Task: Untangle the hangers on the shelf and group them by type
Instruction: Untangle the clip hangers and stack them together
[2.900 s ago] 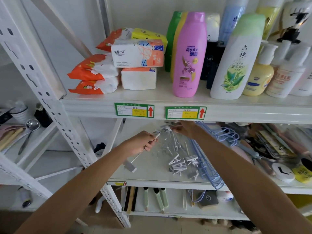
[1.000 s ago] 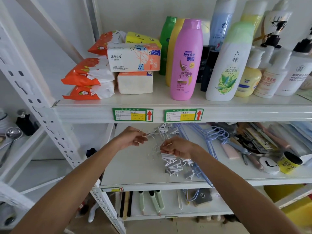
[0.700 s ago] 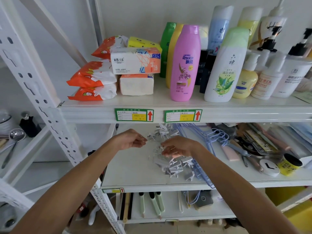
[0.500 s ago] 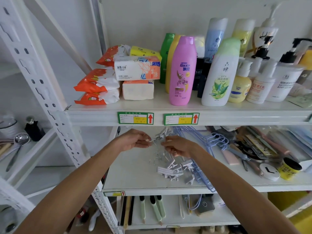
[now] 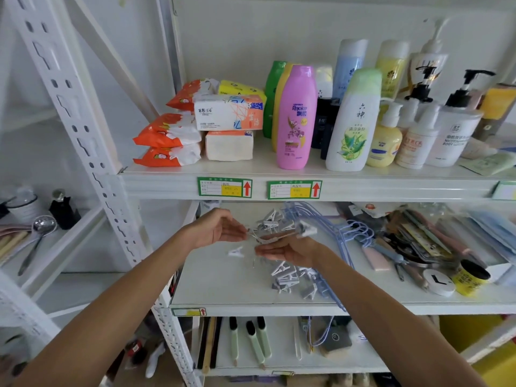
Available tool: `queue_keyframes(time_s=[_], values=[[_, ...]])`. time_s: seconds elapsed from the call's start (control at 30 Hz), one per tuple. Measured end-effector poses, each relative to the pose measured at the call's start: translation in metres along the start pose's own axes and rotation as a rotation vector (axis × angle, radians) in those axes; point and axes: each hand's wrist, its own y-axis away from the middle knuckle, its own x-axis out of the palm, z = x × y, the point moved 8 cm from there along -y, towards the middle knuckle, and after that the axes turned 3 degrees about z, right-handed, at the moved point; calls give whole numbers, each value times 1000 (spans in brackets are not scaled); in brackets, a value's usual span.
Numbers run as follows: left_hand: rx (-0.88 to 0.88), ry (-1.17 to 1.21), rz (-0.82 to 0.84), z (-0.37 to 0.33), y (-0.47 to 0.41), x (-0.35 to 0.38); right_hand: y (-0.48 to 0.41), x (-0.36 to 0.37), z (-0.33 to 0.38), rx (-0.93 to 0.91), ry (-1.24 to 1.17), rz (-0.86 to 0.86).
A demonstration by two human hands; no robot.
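On the middle shelf (image 5: 223, 291) lies a tangle of white clip hangers (image 5: 290, 277), with more clips at the back (image 5: 270, 222). Light blue wire hangers (image 5: 354, 227) lie beside them on the right and run out to the shelf's front edge. One clip hanger (image 5: 303, 231) is raised above the pile. My left hand (image 5: 217, 229) pinches its metal hook end at the fingertips. My right hand (image 5: 287, 251) is under its bar with the fingers stretched left and the thumb along the bar. A single white clip (image 5: 236, 252) lies loose below my hands.
The upper shelf edge (image 5: 167, 185) hangs just above my hands, loaded with tissue packs (image 5: 229, 115) and bottles (image 5: 297, 118). Cluttered tools and packets (image 5: 418, 241), a white round disc (image 5: 438, 280) and a yellow jar (image 5: 469, 277) fill the shelf's right. A perforated upright post (image 5: 111, 196) stands left.
One clip hanger has come up out of the tangle and now stretches between my two hands. My right hand has turned flatter beneath it. The view has shifted upward.
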Motion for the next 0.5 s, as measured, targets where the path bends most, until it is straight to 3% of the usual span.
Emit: queue_keyframes(time_s=[0.1, 0.23, 0.37, 0.5], values=[[46, -65, -26, 1, 1, -5, 6, 5, -4, -17, -124, 119], [125, -207, -90, 15, -2, -15, 2, -1, 2, -110, 32, 50], [181, -164, -130, 23, -18, -16, -4, -18, 9, -158, 242, -149], [141, -397, -213, 40, -56, -25, -26, -43, 15, -88, 277, -358]])
